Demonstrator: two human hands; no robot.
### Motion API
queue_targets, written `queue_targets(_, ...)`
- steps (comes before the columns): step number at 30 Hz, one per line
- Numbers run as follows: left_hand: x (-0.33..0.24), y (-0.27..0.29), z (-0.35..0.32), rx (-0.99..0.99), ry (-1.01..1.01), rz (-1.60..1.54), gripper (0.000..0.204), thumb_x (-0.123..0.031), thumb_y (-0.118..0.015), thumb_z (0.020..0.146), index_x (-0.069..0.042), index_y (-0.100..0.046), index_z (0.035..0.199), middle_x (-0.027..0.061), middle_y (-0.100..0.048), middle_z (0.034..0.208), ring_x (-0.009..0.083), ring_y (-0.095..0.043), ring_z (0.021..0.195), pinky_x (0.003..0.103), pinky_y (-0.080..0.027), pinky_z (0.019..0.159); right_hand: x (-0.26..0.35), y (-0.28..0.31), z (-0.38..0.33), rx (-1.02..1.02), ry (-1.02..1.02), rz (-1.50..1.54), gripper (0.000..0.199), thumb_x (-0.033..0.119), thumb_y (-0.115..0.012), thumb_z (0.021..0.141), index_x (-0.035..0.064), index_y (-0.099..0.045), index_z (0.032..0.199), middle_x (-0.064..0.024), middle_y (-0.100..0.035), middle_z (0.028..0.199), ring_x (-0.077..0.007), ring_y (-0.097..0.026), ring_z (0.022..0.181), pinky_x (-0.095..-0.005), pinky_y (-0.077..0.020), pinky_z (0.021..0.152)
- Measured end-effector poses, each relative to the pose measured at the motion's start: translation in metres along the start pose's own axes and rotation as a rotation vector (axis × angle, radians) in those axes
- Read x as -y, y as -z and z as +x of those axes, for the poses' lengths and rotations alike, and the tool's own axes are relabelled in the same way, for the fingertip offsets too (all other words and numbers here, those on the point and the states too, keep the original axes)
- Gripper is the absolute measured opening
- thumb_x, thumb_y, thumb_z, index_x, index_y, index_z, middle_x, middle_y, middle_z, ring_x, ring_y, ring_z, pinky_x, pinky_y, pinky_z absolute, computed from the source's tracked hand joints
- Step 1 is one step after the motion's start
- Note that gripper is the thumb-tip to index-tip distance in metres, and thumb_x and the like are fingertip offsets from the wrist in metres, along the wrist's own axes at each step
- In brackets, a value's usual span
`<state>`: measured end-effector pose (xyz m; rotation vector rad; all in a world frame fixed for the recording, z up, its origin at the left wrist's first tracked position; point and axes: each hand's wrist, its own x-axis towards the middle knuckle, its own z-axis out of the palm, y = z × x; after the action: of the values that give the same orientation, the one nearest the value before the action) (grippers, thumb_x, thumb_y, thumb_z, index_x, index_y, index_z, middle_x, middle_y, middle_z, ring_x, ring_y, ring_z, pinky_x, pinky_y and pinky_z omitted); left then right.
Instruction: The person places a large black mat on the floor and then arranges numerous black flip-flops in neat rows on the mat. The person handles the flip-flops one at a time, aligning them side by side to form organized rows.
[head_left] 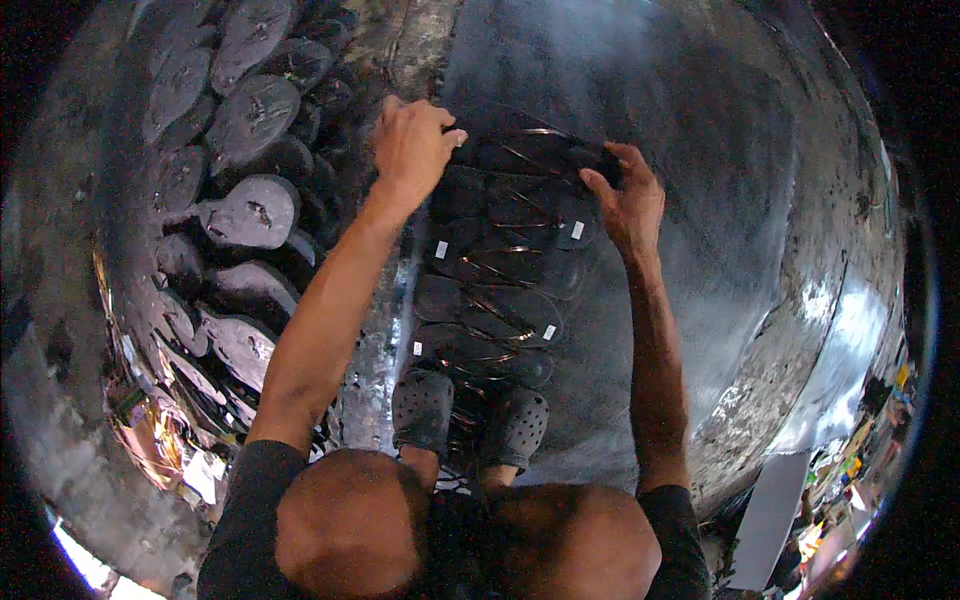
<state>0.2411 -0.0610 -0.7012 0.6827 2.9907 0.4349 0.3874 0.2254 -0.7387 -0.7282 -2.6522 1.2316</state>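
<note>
Both hands grasp one black sandal (530,150) at 12 o'clock: the left hand (412,140) grips its near-left end with fingers curled over it, and the right hand (625,200) pinches its right end. This sandal lies at the far end of a row of black sandals (490,300) with thin gold-toned straps and small white tags, overlapping one another and running down to 6 o'clock, where two feet in perforated dark clogs (470,425) stand on the floor (700,150). At 9 to 11 o'clock a heap of grey soles (245,150) lies stacked. At 4 o'clock, by the rim, sits colourful clutter (850,480).
</note>
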Motion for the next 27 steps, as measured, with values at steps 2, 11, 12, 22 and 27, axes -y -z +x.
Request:
queue_targets(2,-0.002,-0.001,-0.004,0.018,0.086,-0.058,0.031,-0.026,-0.088,0.081,-0.011,-0.083,0.108,0.0178,-0.072,0.117,0.0388,-0.062,0.116,0.049,-0.051,0.101,0.004,-0.008,-0.006,-0.237,0.224,-0.490,0.069,0.045,-0.093,0.076,0.0152,-0.070,0.135,-0.0195,-0.070,0.130,-0.0384,-0.064,0.123,-0.0503,-0.0510,0.105)
queue_targets(11,-0.015,0.161,-0.096,-0.332,0.147,0.046,0.093,-0.032,-0.098,0.064,-0.011,-0.052,0.142,0.0173,-0.055,0.137,0.0427,-0.050,0.130,0.053,-0.040,0.114,-0.099,0.064,-0.091,-0.390,0.005,-0.326,0.067,0.030,-0.079,0.096,0.0031,-0.051,0.150,-0.0215,-0.057,0.142,-0.0407,-0.052,0.135,-0.0517,-0.0485,0.109)
queue_targets(12,0.000,0.169,-0.106,-0.267,0.276,0.142,0.094,-0.031,-0.099,0.063,-0.007,-0.050,0.139,0.0185,-0.053,0.135,0.0429,-0.050,0.129,0.052,-0.041,0.113,-0.092,0.060,-0.103,-0.346,-0.036,-0.296,0.067,0.031,-0.077,0.098,0.0040,-0.049,0.152,-0.0200,-0.059,0.134,-0.0386,-0.052,0.137,-0.0498,-0.0493,0.109)
queue_targets(22,-0.065,0.273,-0.130,-0.275,-0.229,-0.438,0.036,0.003,-0.071,0.093,-0.007,-0.074,0.127,0.0143,-0.076,0.118,0.0282,-0.073,0.111,0.037,-0.056,0.098,0.147,0.119,-0.143,-0.074,0.187,0.594,0.064,0.014,-0.075,0.098,0.0034,-0.048,0.155,-0.0169,-0.057,0.153,-0.0283,-0.059,0.137,-0.0419,-0.0473,0.116)
queue_targets(27,-0.078,0.168,-0.114,0.220,-0.439,-0.835,0.045,-0.009,-0.081,0.090,-0.011,-0.072,0.134,0.0137,-0.057,0.147,0.0316,-0.059,0.129,0.039,-0.051,0.107,0.177,0.105,-0.134,0.510,0.263,0.548,0.064,0.008,-0.073,0.097,0.0009,-0.047,0.155,-0.0130,-0.065,0.143,-0.0244,-0.064,0.128,-0.0375,-0.0491,0.112)
